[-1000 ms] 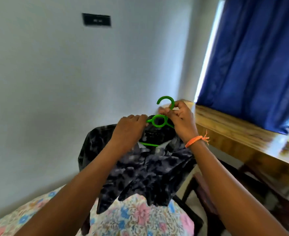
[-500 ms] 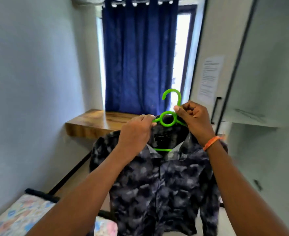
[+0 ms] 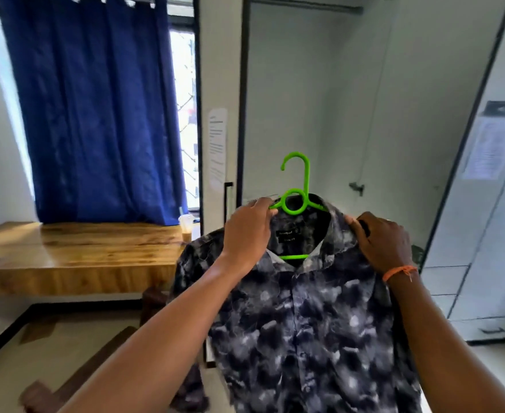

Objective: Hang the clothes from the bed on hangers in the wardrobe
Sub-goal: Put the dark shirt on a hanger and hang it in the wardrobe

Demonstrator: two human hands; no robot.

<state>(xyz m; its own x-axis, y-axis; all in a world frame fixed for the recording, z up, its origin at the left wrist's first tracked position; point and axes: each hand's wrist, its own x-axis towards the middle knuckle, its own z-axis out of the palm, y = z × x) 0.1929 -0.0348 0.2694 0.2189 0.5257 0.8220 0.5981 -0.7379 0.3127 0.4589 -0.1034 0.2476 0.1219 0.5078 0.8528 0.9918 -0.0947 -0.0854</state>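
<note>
A dark grey-and-white patterned shirt [image 3: 307, 317] hangs on a bright green plastic hanger [image 3: 297, 193], held up in front of the open wardrobe [image 3: 334, 114]. My left hand [image 3: 249, 234] grips the hanger's left arm together with the shirt's collar. My right hand [image 3: 383, 242] grips the shirt's right shoulder, where the hanger's other arm is hidden under the cloth. The hanger's hook points up and is free. A metal rail [image 3: 304, 4] runs across the top of the wardrobe with nothing on it.
A wooden desk [image 3: 75, 251] stands at the left under a blue curtain [image 3: 96, 108] and window. The wardrobe's open door [image 3: 495, 204] with a paper sheet stands at the right. A dark wooden stool or chair [image 3: 75, 380] is low left on the floor.
I have turned right from the bed and wall to face the wardrobe, carrying the shirt on the hanger. My right hand has moved from the hanger's neck to the shirt's right shoulder.
</note>
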